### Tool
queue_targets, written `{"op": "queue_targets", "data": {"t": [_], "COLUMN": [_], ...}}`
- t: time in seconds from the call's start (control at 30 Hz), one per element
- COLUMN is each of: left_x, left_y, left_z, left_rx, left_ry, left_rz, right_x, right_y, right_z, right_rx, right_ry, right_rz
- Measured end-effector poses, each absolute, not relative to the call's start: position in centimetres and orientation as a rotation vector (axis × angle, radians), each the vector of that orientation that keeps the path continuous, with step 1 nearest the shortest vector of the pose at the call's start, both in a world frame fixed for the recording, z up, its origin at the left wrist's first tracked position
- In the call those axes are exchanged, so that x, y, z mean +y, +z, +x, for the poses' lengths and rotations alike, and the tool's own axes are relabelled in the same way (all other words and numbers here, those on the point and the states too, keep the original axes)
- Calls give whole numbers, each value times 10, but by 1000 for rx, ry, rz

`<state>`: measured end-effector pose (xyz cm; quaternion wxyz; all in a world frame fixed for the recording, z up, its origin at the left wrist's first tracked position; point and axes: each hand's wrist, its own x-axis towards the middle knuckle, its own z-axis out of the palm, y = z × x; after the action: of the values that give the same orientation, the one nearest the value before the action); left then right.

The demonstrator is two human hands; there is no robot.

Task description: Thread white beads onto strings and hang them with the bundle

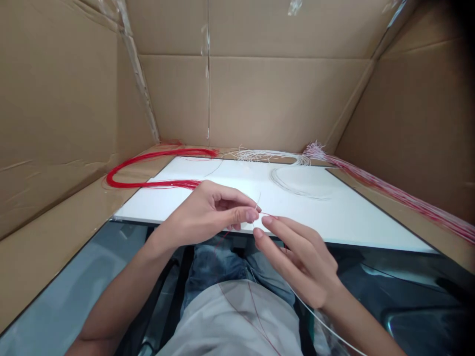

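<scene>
My left hand (218, 212) is closed in a pinch above the near edge of the white board. Between its thumb and index fingertips are a thin white wire (259, 199), its end sticking up, and a fine red wire (265, 213). My right hand (297, 247) is just to the right, thumb and index fingertips apart, other fingers curled. The red wire runs from the left fingertips to the far side of my right index finger. Whether the curled fingers hold anything is hidden. Loose red strands (256, 306) hang over my lap, and a white cord (319, 319) passes below my right hand.
On the white board (363, 212) lie a bent red wire bundle (126, 165) at left and curved white wires (285, 185). More white wires (260, 155) lie at the back. A red-and-white bundle (401, 195) stretches along the right. Cardboard walls (267, 99) enclose three sides.
</scene>
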<state>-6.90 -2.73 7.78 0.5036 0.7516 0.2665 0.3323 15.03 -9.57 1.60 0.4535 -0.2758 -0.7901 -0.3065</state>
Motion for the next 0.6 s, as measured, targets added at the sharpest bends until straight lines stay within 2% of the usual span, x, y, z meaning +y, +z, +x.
{"op": "queue_targets", "data": {"t": [0.17, 0.47, 0.6], "left_x": [-21, -32, -49], "left_y": [67, 74, 76], "left_z": [-50, -67, -97], "left_rx": [547, 539, 726], "left_ry": [857, 725, 714], "left_rz": [1836, 1666, 1703], "right_x": [-91, -108, -125], "right_y": [13, 4, -9], "right_z": [153, 172, 145], "right_rx": [-1966, -2120, -1805], "right_ry": [-708, -219, -49], "right_rz": [-592, -800, -899]}}
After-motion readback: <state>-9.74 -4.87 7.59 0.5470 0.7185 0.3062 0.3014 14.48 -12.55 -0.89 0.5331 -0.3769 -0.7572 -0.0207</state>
